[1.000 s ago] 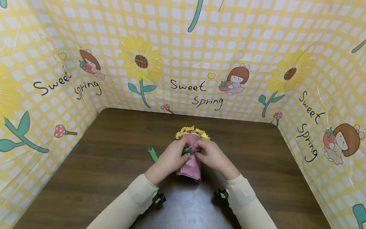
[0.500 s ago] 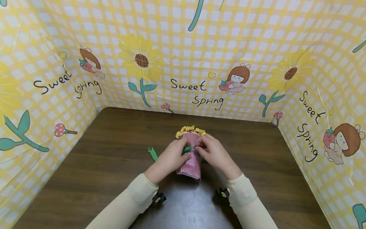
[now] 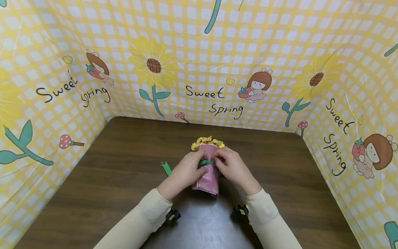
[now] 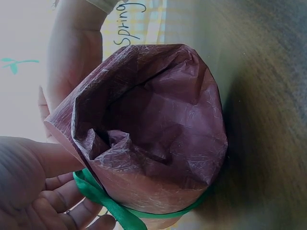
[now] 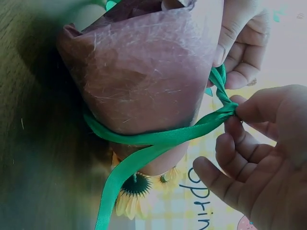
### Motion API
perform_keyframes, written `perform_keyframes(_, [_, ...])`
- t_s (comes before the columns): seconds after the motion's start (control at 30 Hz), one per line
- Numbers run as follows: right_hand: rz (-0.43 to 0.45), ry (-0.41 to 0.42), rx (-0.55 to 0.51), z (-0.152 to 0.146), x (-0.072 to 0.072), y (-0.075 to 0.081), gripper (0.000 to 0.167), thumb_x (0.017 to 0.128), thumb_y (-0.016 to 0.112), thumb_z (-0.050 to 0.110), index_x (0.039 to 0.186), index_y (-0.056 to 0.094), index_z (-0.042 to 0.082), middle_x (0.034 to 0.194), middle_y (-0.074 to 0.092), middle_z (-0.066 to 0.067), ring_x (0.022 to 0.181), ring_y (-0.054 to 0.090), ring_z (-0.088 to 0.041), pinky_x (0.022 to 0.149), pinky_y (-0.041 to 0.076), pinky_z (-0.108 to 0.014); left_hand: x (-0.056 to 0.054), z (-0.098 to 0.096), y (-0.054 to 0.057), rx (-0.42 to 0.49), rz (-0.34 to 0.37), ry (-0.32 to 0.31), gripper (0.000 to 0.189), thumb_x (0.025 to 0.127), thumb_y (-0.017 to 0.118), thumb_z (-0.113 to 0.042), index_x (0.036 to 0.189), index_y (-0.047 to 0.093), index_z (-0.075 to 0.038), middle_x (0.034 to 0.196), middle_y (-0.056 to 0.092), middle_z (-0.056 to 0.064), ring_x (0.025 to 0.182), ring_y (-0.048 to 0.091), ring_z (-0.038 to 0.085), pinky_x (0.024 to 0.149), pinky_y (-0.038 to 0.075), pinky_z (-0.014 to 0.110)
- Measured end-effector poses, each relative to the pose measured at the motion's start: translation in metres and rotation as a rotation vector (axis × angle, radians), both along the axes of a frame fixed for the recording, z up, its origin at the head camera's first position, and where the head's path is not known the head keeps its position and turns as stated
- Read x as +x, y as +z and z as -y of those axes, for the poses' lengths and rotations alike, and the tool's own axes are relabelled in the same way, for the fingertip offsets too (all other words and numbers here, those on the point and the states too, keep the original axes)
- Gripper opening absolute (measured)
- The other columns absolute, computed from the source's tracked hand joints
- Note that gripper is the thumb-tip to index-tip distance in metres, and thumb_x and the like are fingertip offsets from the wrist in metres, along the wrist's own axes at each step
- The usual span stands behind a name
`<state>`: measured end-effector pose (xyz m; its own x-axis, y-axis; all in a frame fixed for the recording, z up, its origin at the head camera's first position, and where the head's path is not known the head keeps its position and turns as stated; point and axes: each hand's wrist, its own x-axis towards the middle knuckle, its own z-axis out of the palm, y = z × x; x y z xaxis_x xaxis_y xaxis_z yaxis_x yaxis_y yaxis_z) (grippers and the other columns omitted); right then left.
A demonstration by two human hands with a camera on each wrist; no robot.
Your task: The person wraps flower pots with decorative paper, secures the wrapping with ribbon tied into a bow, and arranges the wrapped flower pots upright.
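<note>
A bouquet of yellow flowers [image 3: 205, 140] in pink wrapping [image 3: 207, 183] lies on the table, its wrapped base toward me. Green ribbon [image 3: 205, 162] runs round the wrapping below the blooms. My left hand [image 3: 186, 168] holds the ribbon at the left of the bouquet front, its thumb against the wrapping. From the right, my right hand [image 3: 235, 170] pinches the twisted ribbon [image 5: 229, 109] between thumb and finger, other fingers loosely bent. The left wrist view looks into the folded, hollow base of the wrapping [image 4: 158, 115].
A loose ribbon tail [image 3: 166, 168] sticks out to the left beyond my left hand. The brown wooden table [image 3: 130, 145] is enclosed by a yellow checked cloth [image 3: 202, 69] at the back and both sides. Black wrist cameras [image 3: 173, 215] sit under the cream sleeves.
My right hand has shifted slightly to the right from the middle of the bouquet, uncovering more ribbon across the wrapping. My left hand and the bouquet stay almost still.
</note>
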<state>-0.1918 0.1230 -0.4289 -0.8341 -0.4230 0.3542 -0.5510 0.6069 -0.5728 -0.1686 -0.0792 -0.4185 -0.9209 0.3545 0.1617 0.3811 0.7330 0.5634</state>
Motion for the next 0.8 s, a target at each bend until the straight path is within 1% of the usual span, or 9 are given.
perform_keyframes(0.17, [0.016, -0.025, -0.016, -0.0001, -0.0009, -0.0011, 0.009, 0.096, 0.066, 0.008, 0.097, 0.072, 0.014, 0.098, 0.067, 0.0, 0.086, 0.059, -0.015, 0.076, 0.053, -0.032, 0.0002, -0.0002, 0.0002, -0.005, 0.018, 0.002, 0.025, 0.09, 0.079, -0.016, 0.107, 0.062, -0.015, 0.103, 0.068, 0.003, 0.095, 0.06, 0.019, 0.085, 0.054, 0.04])
perform_keyframes(0.27, [0.053, -0.022, -0.046, 0.001, -0.0008, -0.0006, 0.005, 0.094, 0.073, 0.01, 0.098, 0.072, 0.012, 0.096, 0.068, -0.001, 0.085, 0.061, -0.013, 0.076, 0.056, -0.031, 0.0004, 0.0, 0.0002, -0.009, 0.017, 0.0, 0.024, 0.09, 0.08, -0.016, 0.107, 0.062, -0.015, 0.101, 0.067, 0.002, 0.093, 0.059, 0.018, 0.083, 0.054, 0.038])
perform_keyframes(0.4, [0.071, -0.036, -0.06, 0.0034, -0.0001, 0.0007, 0.013, 0.088, 0.081, 0.011, 0.095, 0.07, 0.013, 0.092, 0.064, 0.0, 0.083, 0.061, -0.013, 0.074, 0.056, -0.03, 0.0003, 0.0005, -0.0003, -0.005, 0.009, -0.004, 0.024, 0.089, 0.08, -0.015, 0.106, 0.063, -0.014, 0.098, 0.066, 0.002, 0.09, 0.058, 0.018, 0.08, 0.053, 0.037])
perform_keyframes(0.5, [0.045, -0.053, -0.04, 0.0033, -0.0005, 0.0012, 0.015, 0.088, 0.078, 0.005, 0.094, 0.067, 0.013, 0.091, 0.061, 0.0, 0.082, 0.058, -0.015, 0.071, 0.054, -0.03, 0.0001, 0.0007, -0.0007, -0.008, 0.003, -0.007, 0.024, 0.089, 0.08, -0.015, 0.105, 0.063, -0.014, 0.097, 0.066, 0.002, 0.088, 0.057, 0.018, 0.078, 0.052, 0.036])
perform_keyframes(0.57, [0.039, -0.06, -0.031, 0.0019, -0.0007, 0.0019, 0.015, 0.088, 0.074, 0.003, 0.098, 0.067, 0.013, 0.092, 0.06, -0.001, 0.082, 0.059, -0.015, 0.071, 0.054, -0.03, -0.0001, 0.0008, -0.0008, -0.009, 0.0, -0.008, 0.024, 0.09, 0.08, -0.015, 0.106, 0.063, -0.014, 0.098, 0.066, 0.002, 0.088, 0.057, 0.017, 0.079, 0.053, 0.036])
perform_keyframes(0.67, [0.03, -0.076, -0.031, -0.0013, -0.0008, 0.0038, 0.019, 0.089, 0.072, 0.001, 0.104, 0.069, 0.011, 0.094, 0.061, -0.001, 0.084, 0.06, -0.015, 0.073, 0.055, -0.031, -0.0004, 0.0009, -0.001, -0.011, -0.007, -0.012, 0.024, 0.09, 0.08, -0.016, 0.107, 0.063, -0.014, 0.099, 0.066, 0.002, 0.089, 0.058, 0.017, 0.079, 0.053, 0.036])
perform_keyframes(0.8, [0.032, -0.1, -0.041, -0.0049, -0.0011, 0.0047, 0.015, 0.09, 0.07, 0.003, 0.103, 0.072, 0.012, 0.098, 0.065, -0.001, 0.087, 0.063, -0.016, 0.078, 0.057, -0.034, -0.0003, 0.0012, -0.0012, -0.003, -0.006, -0.015, 0.024, 0.09, 0.08, -0.016, 0.107, 0.064, -0.014, 0.099, 0.067, 0.002, 0.089, 0.058, 0.017, 0.079, 0.052, 0.036])
